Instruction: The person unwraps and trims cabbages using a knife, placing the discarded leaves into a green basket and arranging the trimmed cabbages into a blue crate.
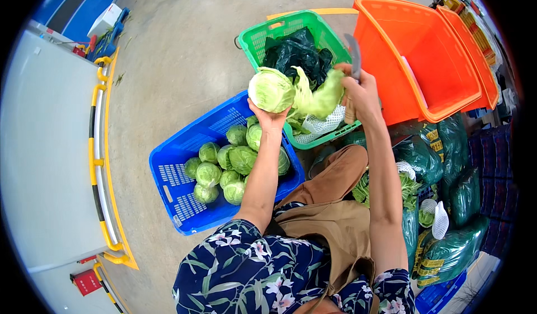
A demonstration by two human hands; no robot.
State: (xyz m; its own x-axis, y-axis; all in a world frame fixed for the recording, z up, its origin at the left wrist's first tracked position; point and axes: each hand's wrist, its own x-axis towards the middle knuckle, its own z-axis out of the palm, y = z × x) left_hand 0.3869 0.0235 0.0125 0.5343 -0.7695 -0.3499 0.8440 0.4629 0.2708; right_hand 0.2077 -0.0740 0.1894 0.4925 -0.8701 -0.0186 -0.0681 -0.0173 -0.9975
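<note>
My left hand (270, 116) holds a pale green cabbage head (272, 90) from below, between the blue and green crates. My right hand (361, 88) grips a knife (354, 56), its curved blade pointing up and away from me. A blurred loose cabbage leaf (328, 98) hangs at the right hand's fingers, over the green plastic crate (251, 45). In that crate lie dark green plastic bags (293, 47), leaves and white foam netting (325, 123). Several cabbages (242, 159) lie in the blue plastic crate (161, 154) on the left.
Large orange bins (419, 54) stand at the upper right. Filled green plastic sacks (455, 255) are piled on the right, with a netted cabbage (427, 217) and a foam net sleeve (440, 221) near them. A yellow and black guard rail (92, 133) runs along the left.
</note>
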